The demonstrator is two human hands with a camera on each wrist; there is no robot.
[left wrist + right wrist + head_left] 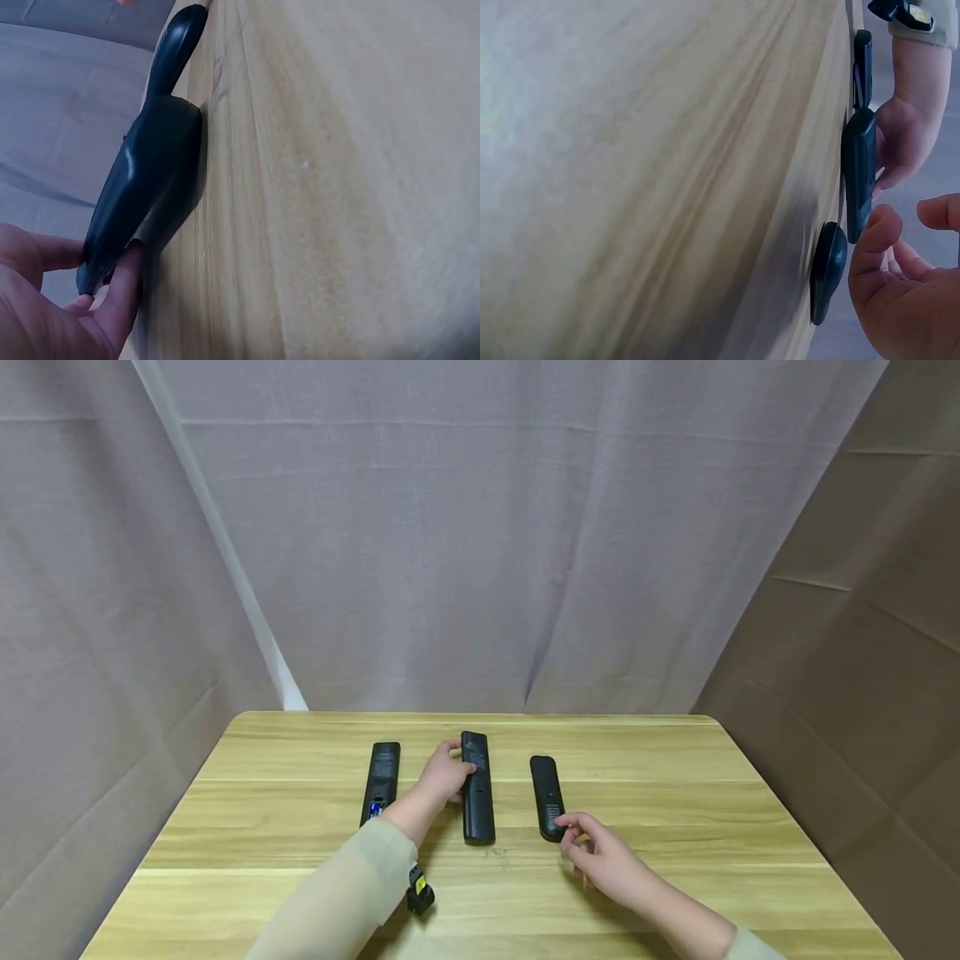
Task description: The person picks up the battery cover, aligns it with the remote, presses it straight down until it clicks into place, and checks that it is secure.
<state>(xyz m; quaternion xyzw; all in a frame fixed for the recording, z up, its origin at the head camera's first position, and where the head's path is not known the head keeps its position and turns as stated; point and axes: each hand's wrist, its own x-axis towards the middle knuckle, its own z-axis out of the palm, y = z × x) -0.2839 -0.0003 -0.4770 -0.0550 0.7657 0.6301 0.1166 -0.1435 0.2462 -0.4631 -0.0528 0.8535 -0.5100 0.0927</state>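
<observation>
The left hand (442,775) holds a long, black plastic remote control (478,814), back side up, its thumb on the upper face and its fingers round the edge at the end farther from the person. Whether that remote is wholly off the pale wood-grain counter (202,835) I cannot tell. The right hand (603,860) is relaxed and empty, thumb and fingers loosely bent and slightly parted, hovering just above the near end of a shorter black remote with rounded ends (543,781), which lies on the counter. To the left of the left hand, partly behind its wrist, lies a slim black remote with blue in its open battery bay (385,764). Beyond both hands hangs a grey cloth curtain (450,568).
</observation>
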